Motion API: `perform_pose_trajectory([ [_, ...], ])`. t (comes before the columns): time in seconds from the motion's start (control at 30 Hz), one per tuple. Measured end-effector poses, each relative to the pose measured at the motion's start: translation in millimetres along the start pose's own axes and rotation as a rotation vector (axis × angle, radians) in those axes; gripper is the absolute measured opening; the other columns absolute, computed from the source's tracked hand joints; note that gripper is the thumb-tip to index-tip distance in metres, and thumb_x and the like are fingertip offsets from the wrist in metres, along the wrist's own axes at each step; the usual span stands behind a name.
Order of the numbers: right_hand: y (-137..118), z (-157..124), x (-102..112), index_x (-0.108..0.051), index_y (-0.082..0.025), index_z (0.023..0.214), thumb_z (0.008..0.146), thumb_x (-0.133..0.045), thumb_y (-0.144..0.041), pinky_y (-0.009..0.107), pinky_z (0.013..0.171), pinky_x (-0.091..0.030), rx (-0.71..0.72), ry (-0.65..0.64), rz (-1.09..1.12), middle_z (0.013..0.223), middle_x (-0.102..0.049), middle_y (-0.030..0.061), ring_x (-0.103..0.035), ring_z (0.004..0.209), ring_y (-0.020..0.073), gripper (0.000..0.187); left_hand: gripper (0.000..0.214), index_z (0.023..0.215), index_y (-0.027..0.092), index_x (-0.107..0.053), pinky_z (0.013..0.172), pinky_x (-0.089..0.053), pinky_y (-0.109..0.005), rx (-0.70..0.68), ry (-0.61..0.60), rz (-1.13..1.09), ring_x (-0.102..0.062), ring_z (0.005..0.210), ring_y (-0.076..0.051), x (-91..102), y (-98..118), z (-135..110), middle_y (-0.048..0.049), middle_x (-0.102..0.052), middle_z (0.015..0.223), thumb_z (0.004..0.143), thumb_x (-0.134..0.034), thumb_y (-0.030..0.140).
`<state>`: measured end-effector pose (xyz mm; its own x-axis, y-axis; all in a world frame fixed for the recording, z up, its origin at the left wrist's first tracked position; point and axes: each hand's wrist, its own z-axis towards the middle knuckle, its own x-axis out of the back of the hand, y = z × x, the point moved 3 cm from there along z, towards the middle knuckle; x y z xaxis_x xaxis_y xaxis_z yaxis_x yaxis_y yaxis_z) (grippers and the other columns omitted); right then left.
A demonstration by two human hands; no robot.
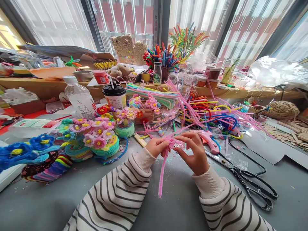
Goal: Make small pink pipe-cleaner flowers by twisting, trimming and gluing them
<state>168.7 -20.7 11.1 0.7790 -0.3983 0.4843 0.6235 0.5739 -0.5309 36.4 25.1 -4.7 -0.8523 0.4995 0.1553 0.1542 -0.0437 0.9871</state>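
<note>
My left hand pinches a pink pipe cleaner just over the grey table. One fuzzy end hangs straight down below my fingers. At its top, the stem is bent into a small bunched shape between both hands. From the other side, my right hand holds that bunched part between thumb and fingers. More pink pipe cleaners lie in a loose heap behind my hands. Nearby to the right rests a pink glue gun.
Black-handled scissors lie at the right. Several pots of pipe-cleaner flowers stand left, before a plastic bottle and a lidded cup. Bundled pastel pipe cleaners lie behind. A twine ball sits far right.
</note>
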Motion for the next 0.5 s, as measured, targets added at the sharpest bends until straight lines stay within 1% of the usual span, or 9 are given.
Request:
perform_pose_trajectory([
  [0.07,-3.9,-0.7,1.0,-0.058,-0.022,0.088,0.065,-0.059,-0.029,0.03,0.064,-0.042,0.101,-0.007,-0.082,0.086,-0.05,0.0051,-0.044,0.081,0.0175,0.024,0.029,0.051,0.012,-0.048,0.038,-0.033,-0.019,0.002,0.014,0.016,-0.042,0.035,-0.007,0.3,-0.2,0.2,0.0028,-0.044,0.037,0.065,-0.042,0.037],
  [0.13,-5.6,-1.4,0.6,-0.059,-0.022,0.084,0.065,-0.059,-0.029,0.031,0.066,-0.042,0.143,-0.013,-0.118,0.086,-0.05,0.0054,-0.044,0.081,0.0178,0.02,0.029,0.051,0.013,-0.047,0.038,-0.033,-0.019,0.003,0.018,0.038,-0.042,0.035,-0.007,0.1,-0.6,0.5,0.0027,-0.044,0.037,0.065,-0.041,0.036],
  [0.33,-5.6,-2.7,-2.4,-0.06,-0.023,0.075,0.067,-0.058,-0.026,0.031,0.067,-0.042,0.165,-0.011,-0.128,0.089,-0.05,0.0046,-0.043,0.082,0.0176,0.009,0.03,0.051,0.013,-0.047,0.041,-0.035,-0.019,-0.046,-0.013,0.142,-0.044,0.038,-0.008,-1.9,-1.8,-0.6,0.0027,-0.044,0.041,0.068,-0.039,0.036],
  [0.5,-6.3,-2.4,-1.2,-0.06,-0.022,0.07,0.065,-0.06,-0.029,0.033,0.068,-0.04,0.148,0.023,-0.186,0.089,-0.051,0.0044,-0.042,0.082,0.0188,0.008,0.031,0.055,0.013,-0.049,0.043,-0.036,-0.019,-0.121,0.007,0.248,-0.045,0.044,-0.008,-2.3,-0.4,-3.6,0.0031,-0.044,0.045,0.071,-0.038,0.037],
])
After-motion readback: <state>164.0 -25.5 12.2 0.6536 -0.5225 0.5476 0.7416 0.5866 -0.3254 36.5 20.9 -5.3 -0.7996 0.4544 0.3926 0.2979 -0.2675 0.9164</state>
